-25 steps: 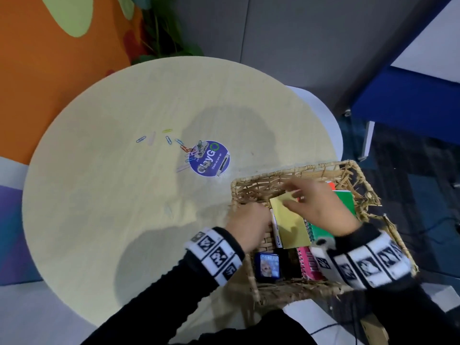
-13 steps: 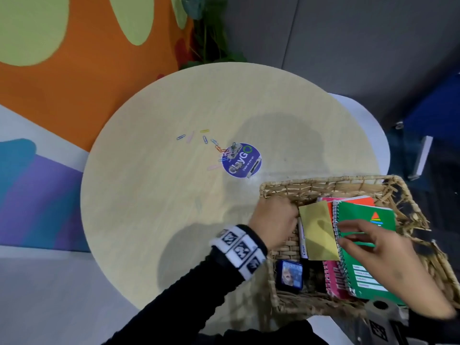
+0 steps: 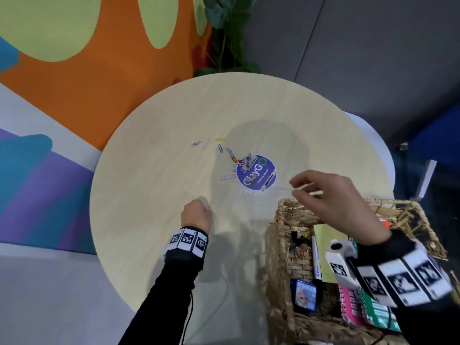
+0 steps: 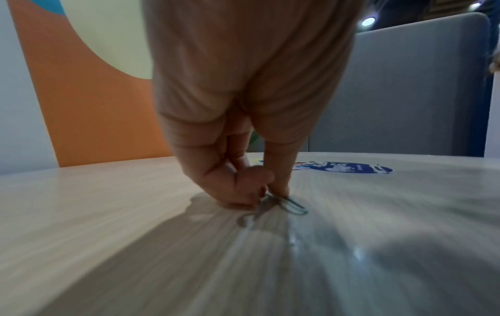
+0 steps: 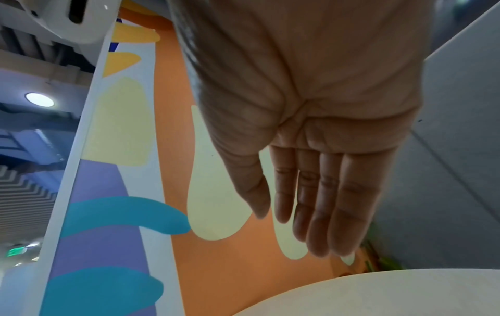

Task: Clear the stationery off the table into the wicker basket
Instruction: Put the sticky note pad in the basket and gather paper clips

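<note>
My left hand [image 3: 199, 211] is down on the round table [image 3: 149, 195], and its thumb and forefinger pinch a metal paper clip [image 4: 286, 204] that lies on the wood. Several coloured paper clips [image 3: 224, 151] lie farther off, beside a round purple sticker [image 3: 256, 171]. My right hand [image 3: 323, 195] hovers with straight fingers [image 5: 319, 203] and nothing in it above the far rim of the wicker basket [image 3: 281, 245]. In the basket lie a yellow pad [image 3: 323, 232], a white pen [image 3: 316, 260], a pink notebook [image 3: 349, 307], a green notebook [image 3: 378, 312] and a small blue card [image 3: 305, 295].
The basket stands at the table's near right edge. A second white table [image 3: 378, 143] shows behind on the right. A plant [image 3: 229, 33] and a painted wall stand beyond the far edge, a grey partition [image 3: 348, 46] to the right.
My left hand left the basket's rim, moved left onto the table and took hold of a paper clip. My right hand let go of the yellow pad and rose out of the basket.
</note>
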Motion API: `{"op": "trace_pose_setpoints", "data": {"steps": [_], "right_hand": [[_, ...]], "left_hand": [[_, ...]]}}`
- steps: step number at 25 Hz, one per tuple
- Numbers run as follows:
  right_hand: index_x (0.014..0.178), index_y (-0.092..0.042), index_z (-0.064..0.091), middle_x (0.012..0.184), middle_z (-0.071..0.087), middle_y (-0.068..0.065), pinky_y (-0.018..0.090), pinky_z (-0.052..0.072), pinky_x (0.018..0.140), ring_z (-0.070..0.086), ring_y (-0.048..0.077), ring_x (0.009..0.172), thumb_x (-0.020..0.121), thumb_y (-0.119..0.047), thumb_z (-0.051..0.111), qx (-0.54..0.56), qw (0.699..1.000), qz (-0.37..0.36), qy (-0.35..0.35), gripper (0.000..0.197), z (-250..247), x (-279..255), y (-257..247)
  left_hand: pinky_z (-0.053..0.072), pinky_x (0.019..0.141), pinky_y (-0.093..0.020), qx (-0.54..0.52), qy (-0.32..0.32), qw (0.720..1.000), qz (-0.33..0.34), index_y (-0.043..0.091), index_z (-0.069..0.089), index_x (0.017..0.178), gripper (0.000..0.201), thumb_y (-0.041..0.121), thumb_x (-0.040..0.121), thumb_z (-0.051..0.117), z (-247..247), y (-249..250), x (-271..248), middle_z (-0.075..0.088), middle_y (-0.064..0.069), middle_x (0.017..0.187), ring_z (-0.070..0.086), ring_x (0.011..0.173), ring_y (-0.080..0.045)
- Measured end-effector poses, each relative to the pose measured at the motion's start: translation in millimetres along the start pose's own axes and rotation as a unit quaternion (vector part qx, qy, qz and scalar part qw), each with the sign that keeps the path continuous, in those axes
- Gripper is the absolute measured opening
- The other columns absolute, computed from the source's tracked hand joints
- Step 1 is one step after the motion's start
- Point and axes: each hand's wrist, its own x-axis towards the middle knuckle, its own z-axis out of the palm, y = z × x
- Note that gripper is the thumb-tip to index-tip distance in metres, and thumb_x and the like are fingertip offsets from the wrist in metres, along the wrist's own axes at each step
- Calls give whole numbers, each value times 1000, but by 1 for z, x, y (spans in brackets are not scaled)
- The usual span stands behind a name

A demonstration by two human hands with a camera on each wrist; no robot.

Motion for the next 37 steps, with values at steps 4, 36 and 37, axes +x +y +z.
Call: {"op": "trace_pose_setpoints", "data": {"steps": [4,36,37], "right_hand": [[94,-9,70,92,73,5,24,51,76,67,19,82,83,-12,60,-105,991,-51,-65,14,21,78,-23],[84,-12,71,79,70,3,26,47,72,63,20,78,77,-12,65,-245,941,51,-229,9,15,41,13],[86,-12,72,86,73,4,24,47,74,65,20,81,78,-12,64,-242,935,80,-244,11,21,26,30]], "left_hand": [[53,82,-35,-14,-4,1000,6,-1,64,94,25,20,90,49,3,-1,6,69,-18,103,65,96,-35],[40,59,-4,-139,-56,960,238,20,60,76,14,7,81,63,-23,31,-46,62,12,69,63,62,-5],[41,61,-4,-133,-64,955,257,22,62,77,16,7,81,63,-23,35,-52,62,15,71,63,63,-3]]}}
